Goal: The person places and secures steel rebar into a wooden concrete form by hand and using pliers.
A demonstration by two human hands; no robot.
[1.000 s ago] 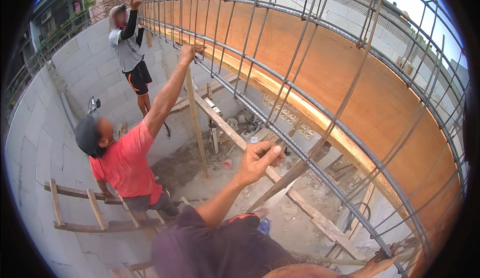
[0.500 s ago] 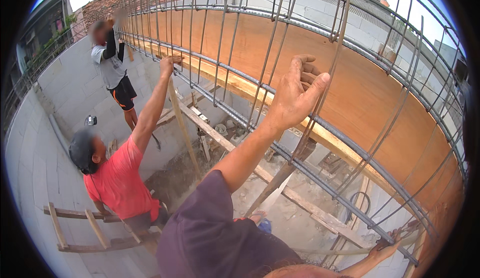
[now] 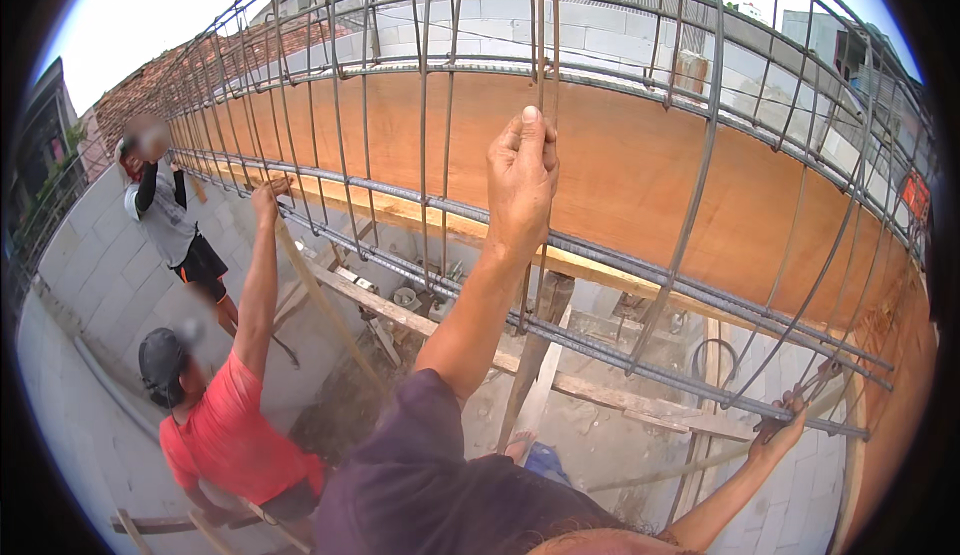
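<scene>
My left hand [image 3: 520,180] is raised at the middle of a long rebar cage, its fingers curled round thin upright stirrup rods [image 3: 541,30], thumb pointing up. Farther right and lower, my right hand [image 3: 781,423] is closed at the cage's lower rebar [image 3: 690,387], near its end. Dark, thin metal shows just above that hand; whether it is a tool or wire I cannot make out. Behind the cage stands a brown plywood form board [image 3: 640,160], with a pale timber strip [image 3: 590,272] along its foot.
At left, a co-worker in a red shirt [image 3: 235,440] reaches up to the cage; another in a grey shirt [image 3: 168,220] stands farther back. Wooden props [image 3: 535,360] and planks [image 3: 630,402] cross the space below. Grey block walls [image 3: 75,240] enclose the left side.
My left hand has gone from spread fingers beside the stirrups to a closed grip on them. The view has shifted, and the loose-looking stirrup rods stand more upright. My right hand stays at the lower rebar.
</scene>
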